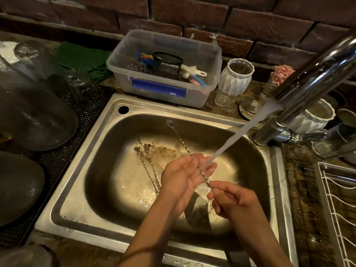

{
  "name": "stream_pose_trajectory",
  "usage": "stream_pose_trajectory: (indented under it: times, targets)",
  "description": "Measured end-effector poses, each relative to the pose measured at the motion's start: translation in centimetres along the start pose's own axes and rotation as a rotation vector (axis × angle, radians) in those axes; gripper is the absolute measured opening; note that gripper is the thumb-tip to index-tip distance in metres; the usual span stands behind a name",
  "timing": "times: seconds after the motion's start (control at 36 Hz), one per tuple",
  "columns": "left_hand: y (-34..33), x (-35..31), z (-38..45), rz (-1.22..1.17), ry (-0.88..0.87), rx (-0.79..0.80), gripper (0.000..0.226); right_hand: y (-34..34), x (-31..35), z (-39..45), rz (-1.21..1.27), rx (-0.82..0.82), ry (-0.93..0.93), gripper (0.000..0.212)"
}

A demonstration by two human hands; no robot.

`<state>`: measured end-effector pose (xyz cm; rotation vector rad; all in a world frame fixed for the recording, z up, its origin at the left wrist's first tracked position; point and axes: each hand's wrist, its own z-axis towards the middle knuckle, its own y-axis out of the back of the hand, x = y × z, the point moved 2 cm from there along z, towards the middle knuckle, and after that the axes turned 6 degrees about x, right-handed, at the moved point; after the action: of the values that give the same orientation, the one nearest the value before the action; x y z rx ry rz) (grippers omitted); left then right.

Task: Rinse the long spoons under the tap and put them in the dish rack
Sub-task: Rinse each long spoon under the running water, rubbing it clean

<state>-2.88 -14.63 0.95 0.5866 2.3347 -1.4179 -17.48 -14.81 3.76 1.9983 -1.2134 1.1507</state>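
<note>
A long twisted metal spoon (181,140) slants over the steel sink (100,151), its small bowl up near the far wall. My right hand (234,199) pinches its lower end. My left hand (187,173) lies palm up under the stem, fingers fairly straight, where the tap's (316,74) water stream (240,135) lands. Two more long spoons (149,170) lie side by side on the sink floor, left of my left hand, partly hidden by it. The white wire dish rack (337,199) stands at the right edge.
A clear plastic box (212,54) with scourers and brushes sits behind the sink. White ribbed jars (235,79) and glasses crowd the counter by the tap. Dark plates (32,116) rest on a black mat at the left. Brown residue marks the sink floor.
</note>
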Motion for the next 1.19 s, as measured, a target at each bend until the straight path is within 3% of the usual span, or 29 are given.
stream_pose_trajectory:
  times: [0.25,0.72,1.06,1.19]
  targets:
    - [0.2,0.2,-0.4,-0.024,0.064,-0.027,0.023,0.6,-0.8,-2.6,-0.104,-0.035,0.018,0.028]
    - [0.5,0.7,-0.1,-0.063,0.132,-0.055,0.026,2.2,-1.5,-6.7,-0.143,-0.06,-0.137,0.025]
    - [0.5,1.2,0.1,-0.054,0.144,-0.077,0.025,3.5,-2.2,-8.2,-0.222,-0.027,-0.109,0.037]
    - [0.8,1.2,0.5,-0.037,0.171,-0.093,0.028,4.3,-3.2,-8.5,-0.186,-0.068,-0.12,0.029]
